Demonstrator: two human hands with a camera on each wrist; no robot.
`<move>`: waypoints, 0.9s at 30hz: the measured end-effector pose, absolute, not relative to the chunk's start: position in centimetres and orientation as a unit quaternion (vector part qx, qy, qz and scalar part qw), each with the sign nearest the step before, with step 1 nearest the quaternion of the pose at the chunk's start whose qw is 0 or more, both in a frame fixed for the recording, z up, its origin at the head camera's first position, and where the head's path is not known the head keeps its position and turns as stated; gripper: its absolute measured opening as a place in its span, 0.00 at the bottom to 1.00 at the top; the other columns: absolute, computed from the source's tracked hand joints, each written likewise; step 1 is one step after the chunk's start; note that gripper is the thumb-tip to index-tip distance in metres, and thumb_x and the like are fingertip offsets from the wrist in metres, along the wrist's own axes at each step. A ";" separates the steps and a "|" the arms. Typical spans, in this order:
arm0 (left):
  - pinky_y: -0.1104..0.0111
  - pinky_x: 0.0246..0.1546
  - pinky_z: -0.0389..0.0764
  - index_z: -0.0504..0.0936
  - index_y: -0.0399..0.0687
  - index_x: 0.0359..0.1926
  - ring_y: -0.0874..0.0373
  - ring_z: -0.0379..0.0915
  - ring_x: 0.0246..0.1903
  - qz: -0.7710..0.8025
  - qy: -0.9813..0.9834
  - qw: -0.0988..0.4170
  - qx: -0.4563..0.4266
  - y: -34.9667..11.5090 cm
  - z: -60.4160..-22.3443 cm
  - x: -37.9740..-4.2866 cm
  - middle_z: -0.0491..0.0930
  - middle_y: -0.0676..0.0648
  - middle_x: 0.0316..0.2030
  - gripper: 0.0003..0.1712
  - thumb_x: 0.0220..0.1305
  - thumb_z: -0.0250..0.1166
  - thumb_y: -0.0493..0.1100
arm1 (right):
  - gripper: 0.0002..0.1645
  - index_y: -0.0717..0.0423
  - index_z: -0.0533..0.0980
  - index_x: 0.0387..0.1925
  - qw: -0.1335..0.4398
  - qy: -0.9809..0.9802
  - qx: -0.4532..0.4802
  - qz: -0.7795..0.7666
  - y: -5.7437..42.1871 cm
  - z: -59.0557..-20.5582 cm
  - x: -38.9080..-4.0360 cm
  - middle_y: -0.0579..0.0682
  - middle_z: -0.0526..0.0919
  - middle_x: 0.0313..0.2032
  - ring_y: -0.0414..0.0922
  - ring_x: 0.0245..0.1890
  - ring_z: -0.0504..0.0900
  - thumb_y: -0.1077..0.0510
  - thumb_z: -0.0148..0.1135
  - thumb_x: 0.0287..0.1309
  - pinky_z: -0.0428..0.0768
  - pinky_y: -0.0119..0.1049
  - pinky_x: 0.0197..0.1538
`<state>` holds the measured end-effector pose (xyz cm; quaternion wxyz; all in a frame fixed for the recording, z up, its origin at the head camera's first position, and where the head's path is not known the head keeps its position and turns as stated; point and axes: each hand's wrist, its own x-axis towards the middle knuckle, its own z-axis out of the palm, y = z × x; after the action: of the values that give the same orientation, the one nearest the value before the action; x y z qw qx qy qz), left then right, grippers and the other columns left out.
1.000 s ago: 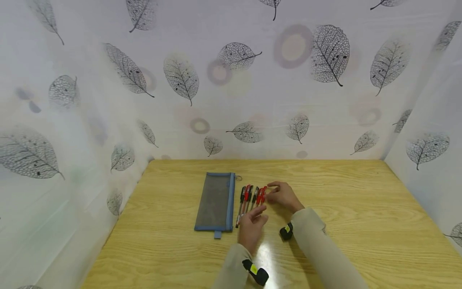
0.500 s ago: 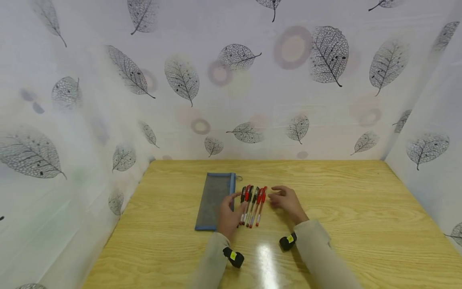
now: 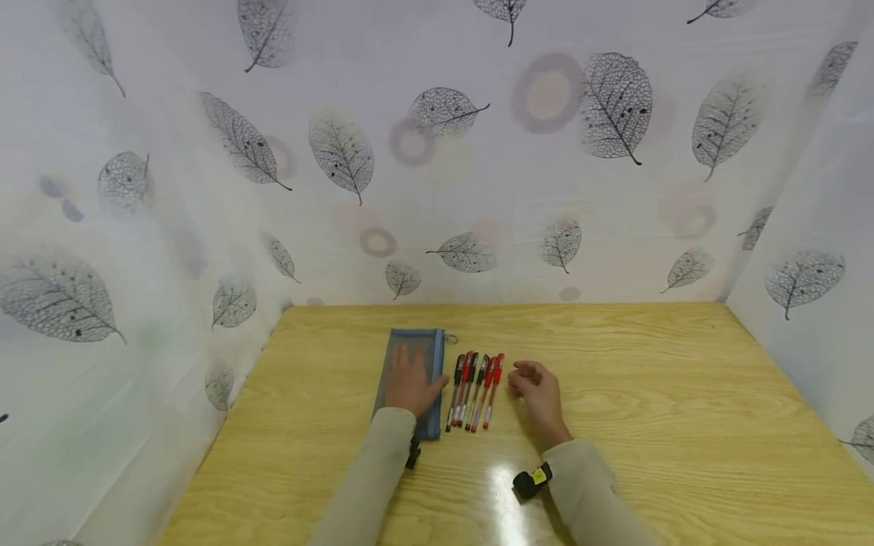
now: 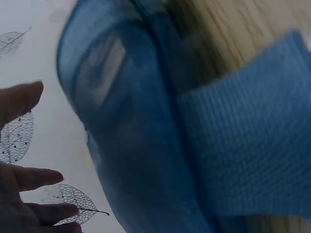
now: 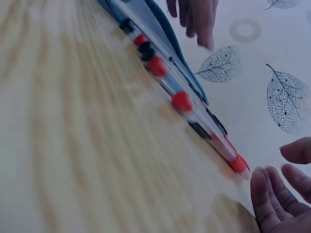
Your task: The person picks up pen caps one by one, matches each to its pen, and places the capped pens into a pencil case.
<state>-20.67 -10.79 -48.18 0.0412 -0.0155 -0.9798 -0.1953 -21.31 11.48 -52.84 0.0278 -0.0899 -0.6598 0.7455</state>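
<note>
My left hand [image 3: 408, 385] is over the blue-edged mesh zip pouch [image 3: 438, 365], fingers spread and straight. In the right wrist view that left hand [image 5: 198, 19] appears above the pouch with a gap. The left wrist view shows the pouch [image 4: 141, 150] up close, with its ribbed blue fabric tab [image 4: 252, 141]. Right of the pouch lies a row of several gel pens [image 3: 491, 370] with red or black caps, side by side. Beyond the row's right end my right hand [image 3: 542, 393] has loosely bent fingers and holds nothing; the right wrist view shows its fingertips near a red pen [image 5: 237, 164].
All of this lies on a wood-grain table [image 3: 649, 394]. A pale leaf-print curtain [image 3: 478, 182] hangs at the back and sides. A small ring [image 3: 451, 339] sits at the pouch's top right corner. A black wrist camera [image 3: 532, 481] is strapped to the right wrist.
My left hand has moved left from the lower ends of the pens to over the pouch, and its fingers have spread. The right hand has drawn back slightly from the pens, which lie uncovered.
</note>
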 end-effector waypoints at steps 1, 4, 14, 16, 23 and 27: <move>0.46 0.67 0.55 0.65 0.35 0.67 0.34 0.45 0.70 -0.178 -0.984 0.026 -0.016 -10.8 -48.4 -20.9 0.55 0.28 0.68 0.45 0.61 0.63 0.63 | 0.17 0.76 0.71 0.50 0.035 -0.661 -0.089 0.744 11.3 -52.8 -21.2 0.50 0.79 0.32 0.37 0.29 0.79 0.73 0.58 0.59 0.79 0.29 0.35; 0.47 0.69 0.48 0.57 0.35 0.72 0.33 0.38 0.71 -0.161 -0.987 -0.017 -0.013 -10.8 -49.0 -21.2 0.46 0.26 0.70 0.54 0.58 0.61 0.69 | 0.16 0.76 0.71 0.49 0.045 -0.662 -0.089 0.743 10.7 -52.8 -20.8 0.50 0.79 0.33 0.36 0.29 0.78 0.73 0.58 0.59 0.79 0.29 0.35; 0.46 0.70 0.36 0.47 0.31 0.73 0.33 0.25 0.71 -0.199 -0.976 -0.089 -0.006 -11.3 -51.2 -21.8 0.33 0.26 0.72 0.56 0.62 0.58 0.66 | 0.14 0.74 0.73 0.48 0.052 -0.679 -0.087 0.727 10.6 -53.2 -20.8 0.53 0.80 0.35 0.36 0.30 0.78 0.72 0.59 0.59 0.78 0.28 0.34; 0.46 0.70 0.34 0.47 0.29 0.73 0.33 0.23 0.71 -0.219 -0.972 -0.091 -0.006 -11.4 -51.3 -21.8 0.32 0.26 0.71 0.54 0.64 0.59 0.62 | 0.14 0.73 0.74 0.47 0.051 -0.678 -0.090 0.728 10.7 -53.3 -20.8 0.53 0.80 0.35 0.36 0.30 0.79 0.71 0.59 0.59 0.78 0.28 0.34; 0.45 0.69 0.31 0.46 0.24 0.71 0.31 0.20 0.70 -0.274 -0.958 -0.087 -0.014 -11.6 -51.2 -21.8 0.30 0.24 0.71 0.44 0.69 0.55 0.49 | 0.14 0.72 0.74 0.48 0.047 -0.682 -0.094 0.724 10.7 -53.2 -20.8 0.54 0.80 0.36 0.37 0.31 0.79 0.70 0.59 0.60 0.78 0.28 0.35; 0.44 0.69 0.43 0.53 0.19 0.68 0.28 0.29 0.70 -0.248 -0.965 -0.071 -0.034 -11.6 -51.1 -21.8 0.36 0.20 0.69 0.34 0.72 0.50 0.41 | 0.15 0.72 0.74 0.50 0.032 -0.684 -0.097 0.722 10.8 -53.0 -20.8 0.58 0.80 0.40 0.39 0.33 0.80 0.70 0.59 0.61 0.79 0.29 0.37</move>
<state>-21.80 -11.57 -51.09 -0.0706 -0.0339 -0.9655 -0.2484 -20.78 10.79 -53.04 0.0320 -0.0969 -0.6839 0.7224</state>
